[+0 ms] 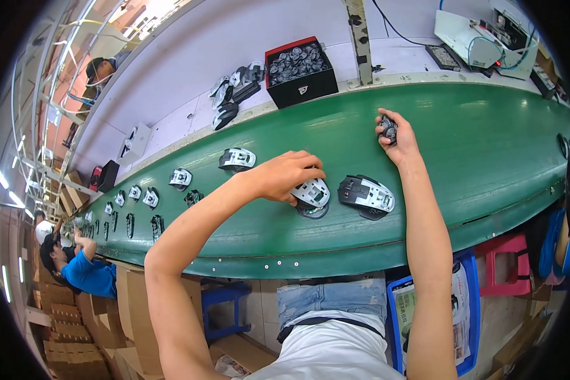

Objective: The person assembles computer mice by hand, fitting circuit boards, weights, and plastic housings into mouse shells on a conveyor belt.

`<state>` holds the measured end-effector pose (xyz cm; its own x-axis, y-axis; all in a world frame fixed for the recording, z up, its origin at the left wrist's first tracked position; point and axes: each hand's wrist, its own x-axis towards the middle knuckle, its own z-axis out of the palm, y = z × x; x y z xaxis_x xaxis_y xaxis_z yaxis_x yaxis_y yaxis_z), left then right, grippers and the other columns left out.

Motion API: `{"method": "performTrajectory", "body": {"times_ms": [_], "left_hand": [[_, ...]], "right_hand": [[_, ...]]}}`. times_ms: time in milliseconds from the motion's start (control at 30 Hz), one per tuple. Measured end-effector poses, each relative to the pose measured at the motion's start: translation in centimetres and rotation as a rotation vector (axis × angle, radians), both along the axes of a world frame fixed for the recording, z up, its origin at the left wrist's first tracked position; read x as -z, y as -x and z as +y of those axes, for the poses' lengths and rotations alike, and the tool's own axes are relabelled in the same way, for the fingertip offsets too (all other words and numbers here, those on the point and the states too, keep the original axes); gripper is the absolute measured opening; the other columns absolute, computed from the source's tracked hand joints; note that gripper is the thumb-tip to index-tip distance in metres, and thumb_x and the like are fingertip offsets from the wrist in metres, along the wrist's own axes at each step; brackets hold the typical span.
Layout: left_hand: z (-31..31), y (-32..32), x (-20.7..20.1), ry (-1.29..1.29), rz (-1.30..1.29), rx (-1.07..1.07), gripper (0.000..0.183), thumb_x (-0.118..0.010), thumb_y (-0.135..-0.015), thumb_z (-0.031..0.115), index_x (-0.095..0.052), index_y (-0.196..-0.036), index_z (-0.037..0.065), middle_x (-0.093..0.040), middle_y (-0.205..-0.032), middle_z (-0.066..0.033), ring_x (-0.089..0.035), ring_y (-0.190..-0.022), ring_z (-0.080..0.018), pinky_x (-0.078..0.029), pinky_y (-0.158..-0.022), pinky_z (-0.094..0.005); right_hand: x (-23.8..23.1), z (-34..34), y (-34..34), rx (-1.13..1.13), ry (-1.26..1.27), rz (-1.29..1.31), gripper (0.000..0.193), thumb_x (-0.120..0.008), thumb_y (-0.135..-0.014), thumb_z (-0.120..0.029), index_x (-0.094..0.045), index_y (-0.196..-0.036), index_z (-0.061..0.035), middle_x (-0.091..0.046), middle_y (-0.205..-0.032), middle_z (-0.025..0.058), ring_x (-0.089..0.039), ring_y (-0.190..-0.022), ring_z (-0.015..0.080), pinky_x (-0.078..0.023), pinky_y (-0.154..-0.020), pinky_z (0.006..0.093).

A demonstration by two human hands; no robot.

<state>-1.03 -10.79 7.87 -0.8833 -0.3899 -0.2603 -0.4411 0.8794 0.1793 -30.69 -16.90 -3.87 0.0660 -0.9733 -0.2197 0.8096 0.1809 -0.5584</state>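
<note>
My left hand (pixel 291 174) reaches across the green conveyor belt, its fingers and thumb curled around a partly built computer mouse (pixel 313 194). That mouse has a pale grey shell with openings in its top. Just to its right lies another mouse (pixel 365 195), black and grey, untouched. Farther out, my right hand (pixel 396 136) is raised over the belt, with small dark round parts (pixel 388 130) gripped in its closed fingers. How many parts it holds is hard to make out. Beyond my left forearm sits a further mouse (pixel 237 159).
An open black box (pixel 303 90) of similar dark round parts stands beyond the belt, beside a pile of mouse shells (pixel 225 115). More mice and dark pieces line the belt leftward, where a co-worker (pixel 92 272) in blue works. A metal post (pixel 360 41) rises behind the belt.
</note>
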Motion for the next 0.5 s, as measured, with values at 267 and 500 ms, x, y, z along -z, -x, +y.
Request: {"method": "performTrajectory", "body": {"times_ms": [267,500], "left_hand": [[-0.9,1.1,-0.1,-0.025,-0.061,0.092,0.076,-0.087,-0.059,0.005,-0.062,-0.13,0.013,-0.055,-0.132,-0.0064,-0.046,-0.132,-0.0302,-0.036,-0.112,-0.0464],[1.4,0.7,-0.8,-0.127,0.541,-0.141,0.052,-0.065,-0.079,-0.001,-0.059,-0.13,0.008,-0.057,-0.132,-0.012,-0.052,-0.128,-0.0314,-0.043,-0.107,-0.0472]], "right_hand": [[-0.1,-0.1,0.1,0.001,0.007,0.006,0.025,-0.059,-0.097,-0.021,-0.058,-0.116,-0.0037,-0.06,-0.092,0.0062,-0.057,-0.066,0.012,-0.036,-0.041,0.021],[-3.7,2.1,-1.6,0.059,0.119,0.216,0.024,-0.059,-0.097,-0.021,-0.059,-0.115,-0.0053,-0.061,-0.091,0.0048,-0.056,-0.064,0.01,-0.036,-0.041,0.0214]]}}
